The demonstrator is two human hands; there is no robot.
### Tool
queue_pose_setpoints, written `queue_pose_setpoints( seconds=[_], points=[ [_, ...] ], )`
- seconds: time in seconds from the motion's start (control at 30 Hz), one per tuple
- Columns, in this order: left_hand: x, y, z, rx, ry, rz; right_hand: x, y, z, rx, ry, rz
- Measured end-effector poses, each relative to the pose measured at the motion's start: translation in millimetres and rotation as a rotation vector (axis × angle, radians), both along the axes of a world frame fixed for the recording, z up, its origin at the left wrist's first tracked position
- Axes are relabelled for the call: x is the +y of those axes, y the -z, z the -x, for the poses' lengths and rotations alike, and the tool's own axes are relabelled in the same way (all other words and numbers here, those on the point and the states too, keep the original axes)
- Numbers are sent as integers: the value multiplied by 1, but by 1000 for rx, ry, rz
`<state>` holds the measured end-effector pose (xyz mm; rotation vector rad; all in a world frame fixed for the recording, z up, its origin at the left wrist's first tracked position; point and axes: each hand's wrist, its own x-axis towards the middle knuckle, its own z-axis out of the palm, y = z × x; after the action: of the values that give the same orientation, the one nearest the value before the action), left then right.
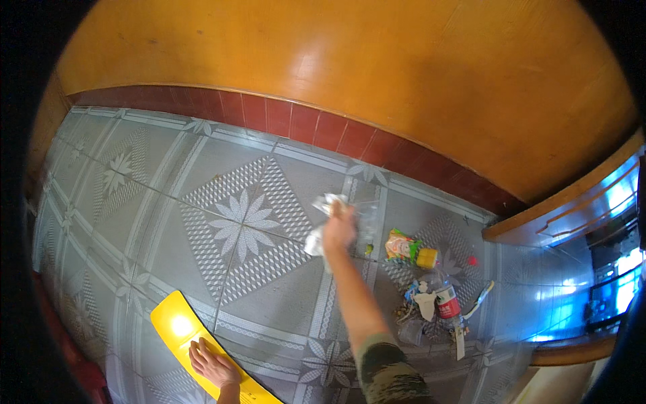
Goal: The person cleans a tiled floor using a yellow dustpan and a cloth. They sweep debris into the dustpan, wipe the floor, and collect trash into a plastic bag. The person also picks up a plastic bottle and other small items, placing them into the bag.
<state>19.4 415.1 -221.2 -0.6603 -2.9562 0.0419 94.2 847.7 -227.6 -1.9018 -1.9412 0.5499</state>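
My right hand point(339, 230) is blurred and reaches out over the patterned floor tiles. It is closed on a crumpled white and silvery wad point(329, 201), perhaps tissue or plastic film; more white material point(314, 242) shows beside the wrist. A small yellow-green scrap point(369, 248) lies just right of that hand. At the lower left, my left hand point(213, 364) rests with fingers apart on a glossy yellow panel point(176, 315). The panel is long and narrow, and the picture's lower edge cuts it off.
On the right lies litter: a colourful snack wrapper point(400, 246), a yellow piece point(427, 258), a red-labelled plastic bottle point(447, 302), a toothbrush-like stick point(479, 299) and a red scrap point(472, 260). A wooden panel point(313, 45) above red skirting tiles point(277, 118) bounds the floor; a wooden door point(560, 222) stands right.
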Motion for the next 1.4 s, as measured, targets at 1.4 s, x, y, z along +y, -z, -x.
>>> queue_pose_setpoints(
  seconds=[1.4],
  points=[
    [-17,34,9,157,82,-12,-253,-66,-124,914,-105,565]
  ],
)
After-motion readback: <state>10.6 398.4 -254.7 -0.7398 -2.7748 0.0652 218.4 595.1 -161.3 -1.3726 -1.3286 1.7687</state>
